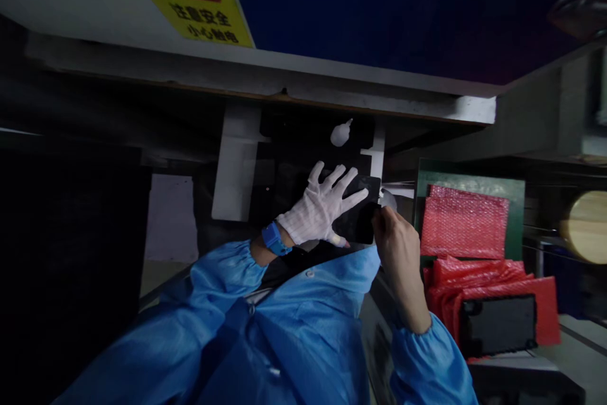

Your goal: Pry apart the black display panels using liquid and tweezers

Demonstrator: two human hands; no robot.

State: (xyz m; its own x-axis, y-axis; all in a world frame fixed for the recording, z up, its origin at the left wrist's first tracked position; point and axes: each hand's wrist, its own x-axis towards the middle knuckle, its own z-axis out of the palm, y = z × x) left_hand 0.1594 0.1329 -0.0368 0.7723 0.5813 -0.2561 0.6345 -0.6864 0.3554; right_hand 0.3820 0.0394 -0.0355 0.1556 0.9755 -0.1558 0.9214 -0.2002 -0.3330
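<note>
- The gloved left hand (327,204) is spread wide, palm down, grasping nothing, over the dark panel.
- The dark panel (355,223) lies partly under that hand, in front of the person.
- The bare right hand (397,241) curls at the panel's right edge; whether it pinches anything I cannot tell.
- Red bubble-wrap pouches (465,222) lie farther right.

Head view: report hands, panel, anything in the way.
Left hand gloved, spread over black panel. Right hand bare, curled at panel's right edge; grip unclear. Red bubble-wrap off right, not blocking.
</note>
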